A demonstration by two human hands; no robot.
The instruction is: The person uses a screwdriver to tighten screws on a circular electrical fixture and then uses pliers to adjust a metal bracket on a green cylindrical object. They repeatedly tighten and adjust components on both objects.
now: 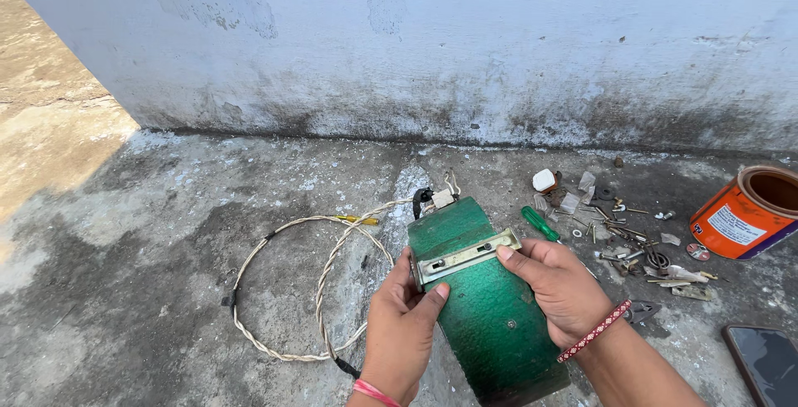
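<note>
The green painted metal casing (486, 307) stands on the grey concrete floor (166, 249), close to the camera and tilted toward the whitewashed wall (457, 41). A flat, dull metal bracket strip (467, 256) lies diagonally across its upper face.

Left hand (401, 324): clasped around the left edge of the casing, thumb pressed onto the lower left end of the strip. A pink band sits on the wrist.

Right hand (559, 284): gripping the right edge of the casing, thumb tip on the upper right end of the strip. A red beaded bracelet (594, 332) circles the wrist.

A twisted white 2-core cord (320, 291) runs from the top of the casing and loops on the floor to the left. A green-handled screwdriver (540, 223) lies just beside the casing, next to scattered small screws and metal parts (623, 236). An orange cylindrical tin (744, 214) lies on its side at the right. A dark flat phone (766, 361) rests at the lower right.
</note>
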